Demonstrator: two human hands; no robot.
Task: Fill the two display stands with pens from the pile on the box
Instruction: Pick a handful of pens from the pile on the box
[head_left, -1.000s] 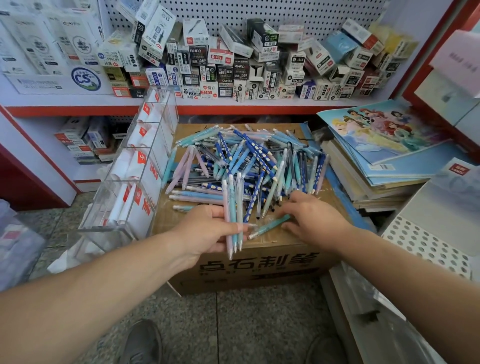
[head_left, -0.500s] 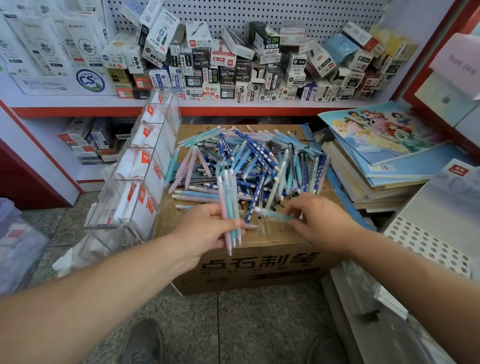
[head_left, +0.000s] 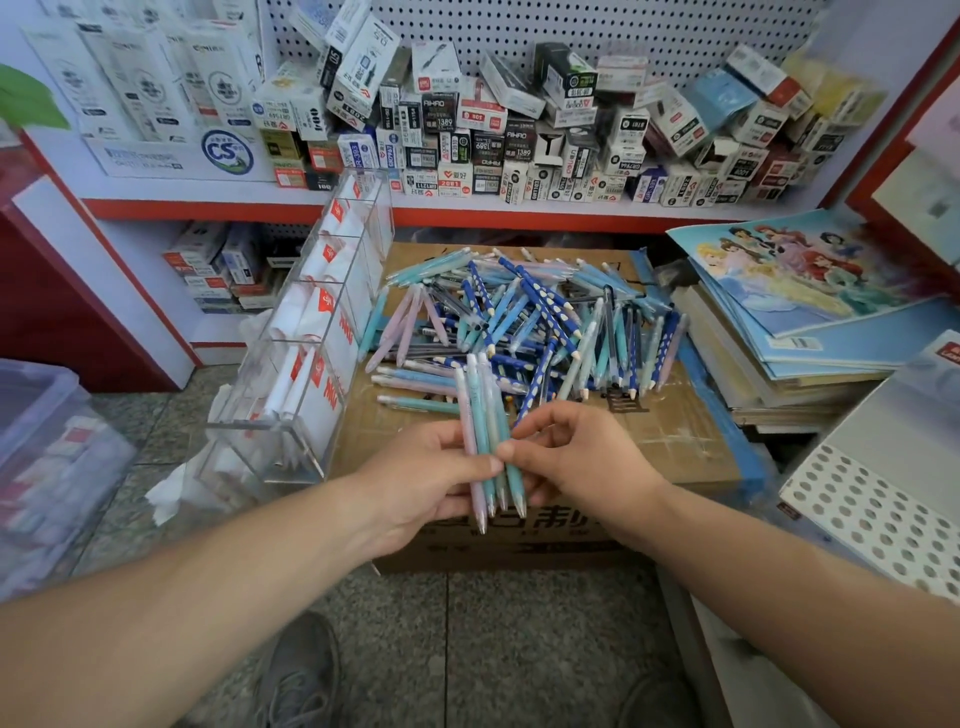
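- At the near edge of the cardboard box (head_left: 691, 441): left hand (head_left: 426, 478), fingers and thumb curled round a small bundle of pens (head_left: 485, 441), tips pointing down toward the person.
- Just beside it, also at the near edge of the box: right hand (head_left: 576, 462), thumb and forefinger pinching the right side of the same bundle, other fingers loosely bent behind.
- On top of the box, behind both hands: the pile of pens (head_left: 524, 317), spotted blue, teal, pink and pale ones lying across each other and covering most of the top.
- Against the left side of the box, seemingly touching it: a clear display stand (head_left: 332, 358) with several compartments. Inside, only white paper rolls with red marks; no pens to make out there.
- No second stand to identify with certainty anywhere around the box.
- Judged from this: very early in the task. Only a few matching pens collected in the hands, nothing placed in a stand, almost the whole pile left to move.
- Probably needed next: to even the bundle, then to carry it left of the box and lower it into one compartment.
- Right of the box, a stack of notebooks (head_left: 810, 332); behind and above the box, a shelf (head_left: 519, 213) full of small packages.
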